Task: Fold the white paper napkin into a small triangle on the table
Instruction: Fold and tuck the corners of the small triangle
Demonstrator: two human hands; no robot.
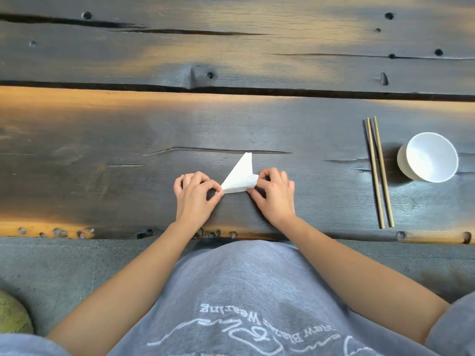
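Observation:
The white paper napkin [240,177] lies on the dark wooden table [102,160], folded into a narrow triangle whose tip points away from me. My left hand [196,195] pinches its near left corner between thumb and forefinger. My right hand [273,194] holds the right corner, where a flap of the napkin curls up off the table. Both hands rest close to the table's front edge.
A pair of wooden chopsticks [379,170] lies lengthwise to the right. A white bowl [429,156] stands just beyond them. A wide gap between planks [231,89] runs across the table farther back. A grey cushion [51,263] sits under me.

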